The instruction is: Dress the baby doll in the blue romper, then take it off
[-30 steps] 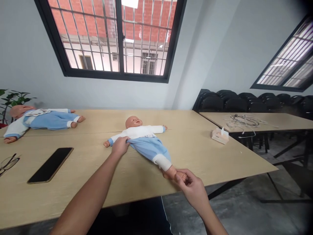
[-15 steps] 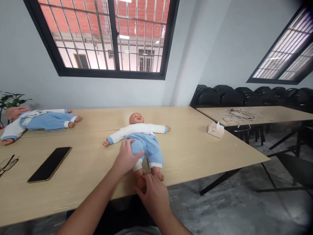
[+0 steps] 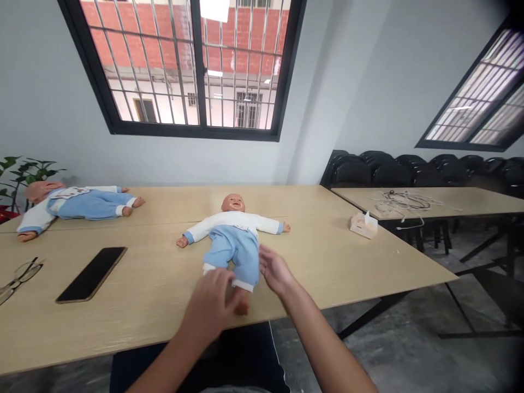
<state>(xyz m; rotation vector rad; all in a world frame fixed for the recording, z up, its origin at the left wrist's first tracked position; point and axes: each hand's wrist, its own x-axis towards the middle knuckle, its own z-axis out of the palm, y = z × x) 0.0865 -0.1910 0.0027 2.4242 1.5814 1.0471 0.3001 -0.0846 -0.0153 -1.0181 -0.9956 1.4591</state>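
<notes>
A baby doll (image 3: 234,226) in a white top and light blue trousers lies on its back on the table, arms spread and head away from me. My left hand (image 3: 210,297) is curled over the lower end of the doll's left-hand leg as I see it, with its thumb stretched toward the other foot; that foot is hidden under the hand. Beside the right-hand trouser leg, my right hand (image 3: 277,270) is open, palm turned inward and fingertips at the cloth. The bare right-hand foot (image 3: 243,304) points toward me near the table's front edge.
On the wooden table (image 3: 155,322) are a black phone (image 3: 92,274), glasses (image 3: 18,281), a second doll (image 3: 90,203) and a tissue box (image 3: 363,225). Cables (image 3: 403,201) lie on another table, with stacked black chairs (image 3: 368,169) behind.
My right hand has left the doll's feet and moved up to the outer side of its right-hand leg. My left hand has come down from the thigh to the lower leg. The doll's legs have shifted left.
</notes>
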